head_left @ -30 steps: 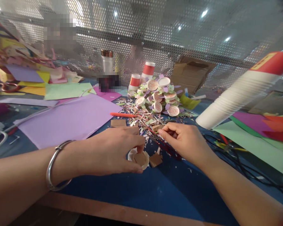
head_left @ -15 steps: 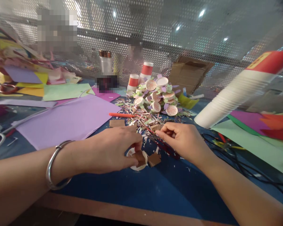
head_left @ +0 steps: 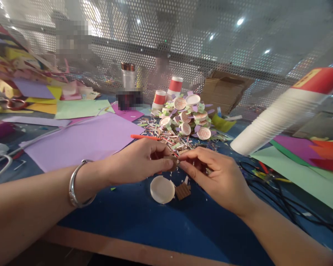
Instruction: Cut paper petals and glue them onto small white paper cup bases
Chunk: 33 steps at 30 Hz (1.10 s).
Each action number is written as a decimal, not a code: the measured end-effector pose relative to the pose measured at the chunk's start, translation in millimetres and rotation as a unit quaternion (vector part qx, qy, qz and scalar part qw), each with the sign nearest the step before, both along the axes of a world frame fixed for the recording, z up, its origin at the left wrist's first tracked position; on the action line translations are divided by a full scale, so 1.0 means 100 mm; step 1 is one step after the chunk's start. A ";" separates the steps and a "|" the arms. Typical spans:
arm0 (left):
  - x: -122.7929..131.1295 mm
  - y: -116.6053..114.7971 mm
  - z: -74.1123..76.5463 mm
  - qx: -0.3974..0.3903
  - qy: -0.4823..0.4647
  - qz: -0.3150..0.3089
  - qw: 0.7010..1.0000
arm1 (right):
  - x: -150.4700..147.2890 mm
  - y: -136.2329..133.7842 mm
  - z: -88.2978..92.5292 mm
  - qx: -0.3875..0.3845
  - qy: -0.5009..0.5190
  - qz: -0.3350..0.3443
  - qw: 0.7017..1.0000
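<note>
White cup base [head_left: 162,190] nearest on the bench [head_left: 155,227]; just beyond, left hand [head_left: 141,161] pinching a brown cardboard piece [head_left: 174,161], right hand [head_left: 215,170] at its edge, grip unclear! Light, stiffish, probably creases; edges suit best.

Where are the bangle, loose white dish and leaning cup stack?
Bangle [head_left: 71,189]: head view, metal band.
Loose white dish [head_left: 162,189]: head view, its middle.
Leaning cup stack [head_left: 280,112]: head view, white side.
</note>
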State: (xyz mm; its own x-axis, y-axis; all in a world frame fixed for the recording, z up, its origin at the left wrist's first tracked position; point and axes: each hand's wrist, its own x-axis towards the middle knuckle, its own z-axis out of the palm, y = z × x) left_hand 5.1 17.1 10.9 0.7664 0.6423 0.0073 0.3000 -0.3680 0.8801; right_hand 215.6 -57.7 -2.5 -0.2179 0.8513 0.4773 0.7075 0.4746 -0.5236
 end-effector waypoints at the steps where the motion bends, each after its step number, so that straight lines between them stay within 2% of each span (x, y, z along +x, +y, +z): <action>1: 0.01 -0.01 0.00 0.014 0.001 -0.001 1.000 | -0.01 0.00 0.00 0.002 0.000 0.004 1.000; 8: 0.06 -0.09 -0.03 0.098 0.024 0.018 0.995 | -0.05 -0.02 -0.01 0.016 -0.001 0.029 0.999; 14: 0.10 -0.14 -0.09 0.092 0.005 0.028 0.995 | -0.06 -0.04 -0.01 0.051 -0.039 0.031 0.997; 19: 0.12 -0.16 -0.08 0.091 -0.015 0.039 0.995 | -0.09 -0.04 -0.03 0.076 -0.048 0.033 0.995; 21: 0.12 -0.15 -0.07 0.058 -0.024 0.030 0.998 | -0.12 -0.04 -0.03 0.105 -0.060 0.037 0.992; 24: 0.12 -0.14 -0.06 -0.049 -0.045 0.010 0.998 | -0.18 -0.07 -0.03 0.155 -0.086 0.032 0.984; 28: 0.11 -0.19 0.00 -0.193 -0.094 -0.015 0.977 | -0.19 -0.08 -0.02 0.202 -0.112 0.012 0.973; 30: 0.09 -0.23 0.04 -0.252 -0.114 -0.039 0.960 | -0.11 -0.04 -0.01 0.218 -0.117 -0.034 0.968; 31: 0.07 -0.24 0.06 -0.262 -0.117 -0.054 0.956 | -0.04 -0.01 0.00 0.210 -0.106 -0.095 0.967; 33: 0.03 -0.22 0.09 -0.216 -0.114 -0.070 0.967 | 0.11 0.07 0.00 0.183 -0.084 -0.150 0.968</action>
